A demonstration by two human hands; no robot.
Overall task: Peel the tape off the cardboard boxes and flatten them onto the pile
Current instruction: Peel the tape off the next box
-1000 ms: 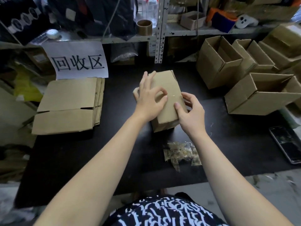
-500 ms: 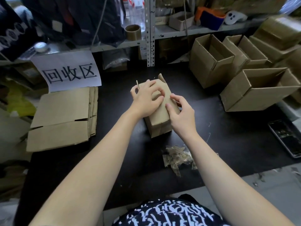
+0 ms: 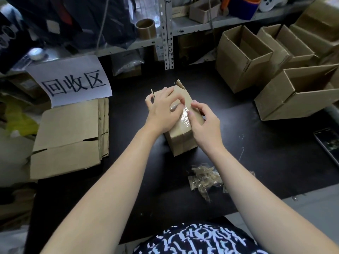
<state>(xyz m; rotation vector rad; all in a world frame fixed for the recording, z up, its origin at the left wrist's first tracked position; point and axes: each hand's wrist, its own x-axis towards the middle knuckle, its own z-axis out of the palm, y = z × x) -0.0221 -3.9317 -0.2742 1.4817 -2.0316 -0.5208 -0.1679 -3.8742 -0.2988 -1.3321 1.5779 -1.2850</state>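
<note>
At the middle of the black table (image 3: pixel 275 143), one small cardboard box (image 3: pixel 180 142) lies closed, its long side running away from the person. One flap corner stands up at its far end.

One strip of clear tape (image 3: pixel 185 117) runs along the top face. It is partly lifted and wrinkled between the two hands.

Hands, two in view:
- Left hand (image 3: pixel 161 114): rests on the top of the box with fingers curled. The thumb and forefinger pinch a twisted end of the tape.
- Right hand (image 3: pixel 207 127): holds the right side of the box with fingers curled over its upper edge. The thumb presses on the tape.

The two hands are close together, fingertips nearly meeting over the tape.

One pile of flattened boxes (image 3: pixel 67 140) lies at the left edge of the table, well apart from the small box. Several sheet edges show along its right side, but the number cannot be told. One white paper sign (image 3: pixel 73 83) with three black characters hangs over its far edge.

Three open boxes (image 3: pixel 240 57) stand at the right, close together. More cardboard behind them is cut off and cannot be counted.

One heap of crumpled tape scraps (image 3: pixel 204 177) lies near the front edge, beside the right forearm. One phone (image 3: pixel 328 143) lies at the right edge.

On the shelf (image 3: pixel 192 24) behind are one tape roll (image 3: pixel 145 27) and one small open carton (image 3: pixel 203 8).
</note>
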